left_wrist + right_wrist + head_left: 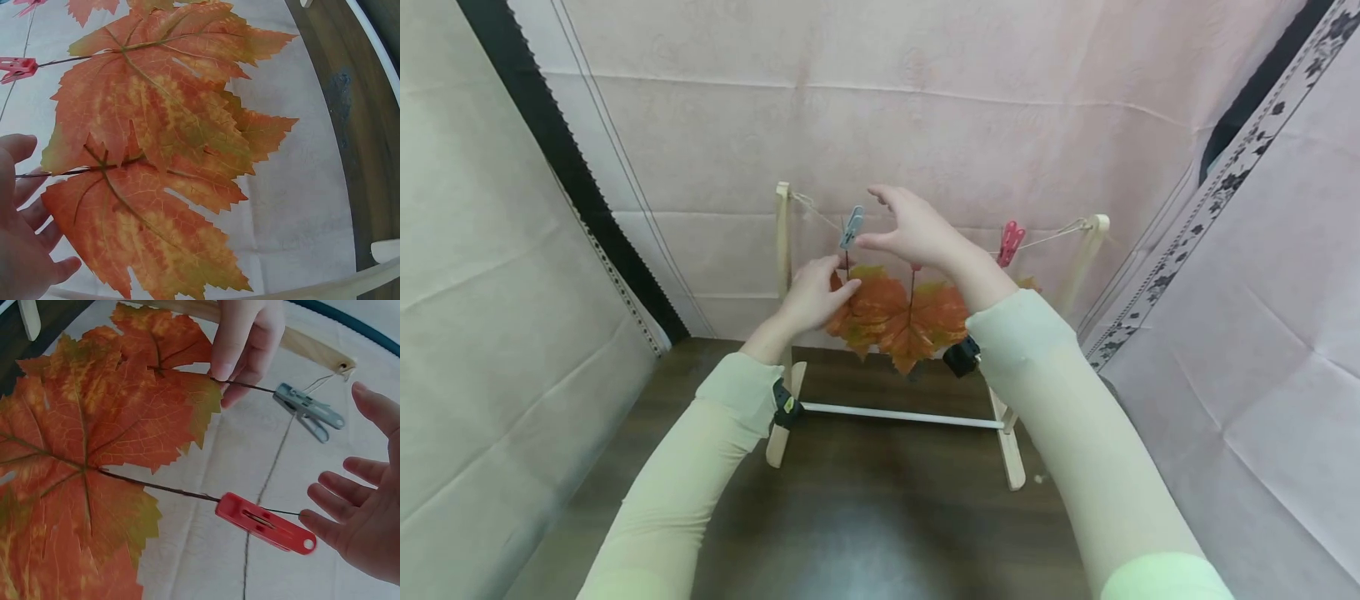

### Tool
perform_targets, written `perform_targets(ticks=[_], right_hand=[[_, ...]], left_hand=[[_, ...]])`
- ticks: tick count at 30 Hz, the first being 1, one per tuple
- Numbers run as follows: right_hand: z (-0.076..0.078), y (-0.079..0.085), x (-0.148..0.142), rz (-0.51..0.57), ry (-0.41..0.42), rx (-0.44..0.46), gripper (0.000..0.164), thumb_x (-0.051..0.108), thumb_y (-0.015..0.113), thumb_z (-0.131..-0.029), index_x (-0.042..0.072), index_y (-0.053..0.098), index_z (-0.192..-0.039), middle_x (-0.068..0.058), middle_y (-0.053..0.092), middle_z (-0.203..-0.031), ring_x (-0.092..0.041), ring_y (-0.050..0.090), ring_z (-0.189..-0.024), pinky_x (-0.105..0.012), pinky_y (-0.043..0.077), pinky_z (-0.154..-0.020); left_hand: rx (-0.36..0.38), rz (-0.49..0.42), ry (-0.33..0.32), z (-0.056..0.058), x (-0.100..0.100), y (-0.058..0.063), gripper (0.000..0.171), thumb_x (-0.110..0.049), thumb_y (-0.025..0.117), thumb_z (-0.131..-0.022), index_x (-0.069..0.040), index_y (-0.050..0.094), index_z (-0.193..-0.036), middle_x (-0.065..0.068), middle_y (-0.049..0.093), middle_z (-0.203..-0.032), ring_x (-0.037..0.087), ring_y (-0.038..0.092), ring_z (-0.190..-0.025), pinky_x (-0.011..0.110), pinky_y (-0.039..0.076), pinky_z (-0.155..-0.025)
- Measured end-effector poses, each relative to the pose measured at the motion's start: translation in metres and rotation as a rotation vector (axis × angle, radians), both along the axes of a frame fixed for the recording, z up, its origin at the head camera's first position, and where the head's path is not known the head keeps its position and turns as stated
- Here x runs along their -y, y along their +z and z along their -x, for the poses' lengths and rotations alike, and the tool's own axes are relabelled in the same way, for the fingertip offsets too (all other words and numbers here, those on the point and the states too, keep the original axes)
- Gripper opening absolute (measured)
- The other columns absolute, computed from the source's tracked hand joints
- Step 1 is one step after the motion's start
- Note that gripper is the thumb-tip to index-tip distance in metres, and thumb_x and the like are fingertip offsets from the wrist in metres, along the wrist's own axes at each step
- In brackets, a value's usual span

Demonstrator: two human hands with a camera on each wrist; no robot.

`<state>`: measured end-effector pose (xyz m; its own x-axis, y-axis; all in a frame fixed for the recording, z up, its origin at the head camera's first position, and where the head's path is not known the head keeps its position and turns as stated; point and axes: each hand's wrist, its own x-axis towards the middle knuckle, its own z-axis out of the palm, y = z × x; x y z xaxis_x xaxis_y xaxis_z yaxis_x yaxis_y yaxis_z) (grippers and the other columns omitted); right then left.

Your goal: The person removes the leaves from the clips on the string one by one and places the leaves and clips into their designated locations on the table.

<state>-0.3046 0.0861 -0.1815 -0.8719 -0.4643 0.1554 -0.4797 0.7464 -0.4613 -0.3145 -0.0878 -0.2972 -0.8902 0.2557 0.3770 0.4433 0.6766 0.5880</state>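
An orange maple-like leaf (137, 237) hangs by its thin stem from a light blue clothespin (306, 412) on a string. The left hand (815, 293) is beside that stem, thumb and fingers parted around it in the left wrist view. A second leaf (81, 444) overlaps the first and hangs from a red clothespin (265, 524). The right hand (917, 227) is raised close to the blue clothespin with thumb and fingers spread, holding nothing. From the right wrist view, the fingers of this hand appear just past the red clothespin's end.
A wooden frame with two posts (1093, 250) carries the string (1052, 239); a white rod (902, 414) joins its feet. Another pink-red clothespin (1011, 243) is farther right, partly behind the right arm. Pale cloth (1000, 150) surrounds the dark wooden tabletop (880, 517).
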Motion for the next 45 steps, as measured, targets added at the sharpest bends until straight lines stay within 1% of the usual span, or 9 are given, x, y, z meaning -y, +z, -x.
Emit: perform_targets(ticks=[5, 8, 12, 15, 22, 28, 33, 38, 45], right_hand=[[0.010, -0.001, 0.004, 0.036, -0.007, 0.076, 0.072, 0.037, 0.060, -0.090, 0.014, 0.024, -0.148, -0.010, 0.037, -0.148, -0.024, 0.036, -0.136, -0.041, 0.034, -0.107], [0.016, -0.002, 0.005, 0.074, 0.008, 0.090, 0.065, 0.036, 0.059, -0.091, 0.013, 0.032, -0.145, -0.010, 0.043, -0.143, -0.022, 0.042, -0.131, -0.038, 0.037, -0.105], [0.021, -0.001, 0.010, 0.131, 0.036, 0.095, 0.050, 0.030, 0.058, -0.093, 0.009, 0.046, -0.136, -0.010, 0.053, -0.135, -0.021, 0.049, -0.124, -0.035, 0.039, -0.103], [0.022, 0.000, 0.013, 0.165, 0.034, 0.103, 0.043, 0.026, 0.058, -0.093, 0.008, 0.052, -0.131, -0.009, 0.057, -0.130, -0.021, 0.052, -0.121, -0.036, 0.040, -0.102], [0.023, 0.004, 0.016, 0.184, 0.010, 0.220, 0.046, 0.024, 0.056, -0.094, 0.008, 0.048, -0.136, -0.010, 0.053, -0.135, -0.023, 0.055, -0.119, -0.034, 0.043, -0.100], [0.025, 0.005, 0.019, 0.260, -0.009, 0.338, 0.044, 0.020, 0.055, -0.094, 0.004, 0.047, -0.135, -0.012, 0.054, -0.133, -0.023, 0.058, -0.116, -0.030, 0.046, -0.096], [0.025, 0.004, 0.020, 0.358, -0.049, 0.387, 0.042, 0.018, 0.059, -0.092, 0.005, 0.051, -0.132, -0.011, 0.057, -0.128, -0.022, 0.060, -0.112, -0.028, 0.048, -0.093], [0.027, 0.003, 0.019, 0.440, -0.077, 0.391, 0.039, 0.014, 0.060, -0.091, 0.002, 0.054, -0.128, -0.013, 0.058, -0.124, -0.023, 0.061, -0.109, -0.029, 0.049, -0.092], [0.029, 0.003, 0.017, 0.451, -0.097, 0.343, 0.037, 0.015, 0.059, -0.092, 0.000, 0.055, -0.126, -0.014, 0.060, -0.123, -0.024, 0.063, -0.107, -0.029, 0.049, -0.091]], left_hand=[[0.000, 0.003, -0.002, 0.002, -0.003, -0.002, 0.024, -0.025, 0.054, -0.095, -0.007, 0.062, -0.108, 0.009, 0.065, -0.107, 0.024, 0.056, -0.093, 0.041, 0.039, -0.085], [-0.004, 0.002, -0.016, 0.002, -0.002, -0.003, 0.019, -0.022, 0.053, -0.095, -0.006, 0.063, -0.099, 0.009, 0.066, -0.099, 0.023, 0.055, -0.084, 0.036, 0.042, -0.076], [0.015, -0.025, -0.044, 0.002, 0.002, -0.005, 0.018, -0.018, 0.053, -0.096, -0.004, 0.063, -0.096, 0.010, 0.064, -0.088, 0.020, 0.050, -0.075, 0.031, 0.039, -0.070], [0.048, -0.055, -0.063, 0.002, 0.005, -0.006, 0.017, -0.017, 0.054, -0.095, -0.003, 0.064, -0.096, 0.010, 0.062, -0.086, 0.020, 0.049, -0.074, 0.030, 0.039, -0.069], [0.083, -0.056, -0.090, 0.003, 0.007, -0.008, 0.017, -0.018, 0.055, -0.095, -0.003, 0.063, -0.093, 0.009, 0.059, -0.082, 0.019, 0.046, -0.070, 0.029, 0.038, -0.067], [0.098, -0.064, -0.117, 0.004, 0.009, -0.009, 0.017, -0.018, 0.055, -0.095, -0.004, 0.063, -0.090, 0.005, 0.053, -0.074, 0.018, 0.043, -0.065, 0.029, 0.036, -0.063], [0.095, -0.092, -0.130, 0.004, 0.010, -0.009, 0.018, -0.017, 0.053, -0.095, -0.004, 0.062, -0.087, 0.003, 0.048, -0.068, 0.017, 0.041, -0.061, 0.028, 0.035, -0.060], [0.086, -0.109, -0.118, 0.003, 0.011, -0.007, 0.021, -0.018, 0.052, -0.096, -0.005, 0.058, -0.081, 0.003, 0.044, -0.065, 0.018, 0.040, -0.060, 0.029, 0.034, -0.059], [0.065, -0.104, -0.117, 0.005, 0.012, -0.007, 0.022, -0.020, 0.051, -0.096, -0.006, 0.058, -0.080, 0.003, 0.043, -0.064, 0.018, 0.041, -0.059, 0.029, 0.034, -0.059]])
